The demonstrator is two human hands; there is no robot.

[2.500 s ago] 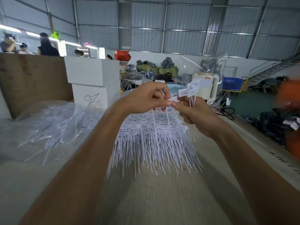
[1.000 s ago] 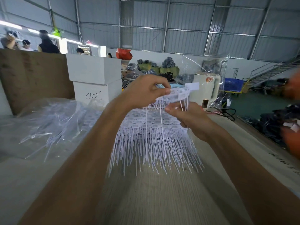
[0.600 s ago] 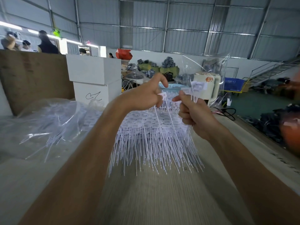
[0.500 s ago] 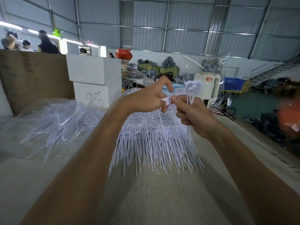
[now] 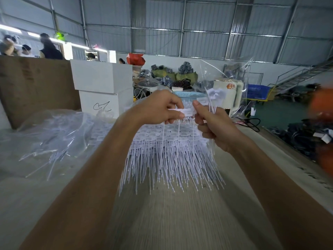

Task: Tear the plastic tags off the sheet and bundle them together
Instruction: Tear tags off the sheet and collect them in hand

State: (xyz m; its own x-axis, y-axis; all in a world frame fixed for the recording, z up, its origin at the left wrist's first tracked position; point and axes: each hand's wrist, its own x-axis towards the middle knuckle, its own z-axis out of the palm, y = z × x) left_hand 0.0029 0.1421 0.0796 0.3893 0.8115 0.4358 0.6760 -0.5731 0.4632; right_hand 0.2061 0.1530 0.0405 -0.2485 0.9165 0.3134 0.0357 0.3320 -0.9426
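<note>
Both hands are raised above a pile of white plastic tags [image 5: 171,152] that lies fanned out on the table, thin tails pointing toward me. My left hand [image 5: 158,108] pinches a short strip of joined tags [image 5: 182,111] by its label end, its tails hanging down. My right hand [image 5: 214,126] grips a bundle of torn-off tags [image 5: 213,95] that stick up out of the fist, and its thumb and forefinger touch the right end of the strip.
A clear plastic bag with more tags [image 5: 48,139] lies on the left of the table. Two stacked white boxes [image 5: 103,91] and a brown board [image 5: 34,87] stand behind it. A clear bag [image 5: 232,76], a white appliance [image 5: 228,96] and floor clutter lie at right.
My hands came apart as a tag tore off, then closed again. My left hand now holds a short strip level between both hands. The bundle in my right hand stayed upright.
</note>
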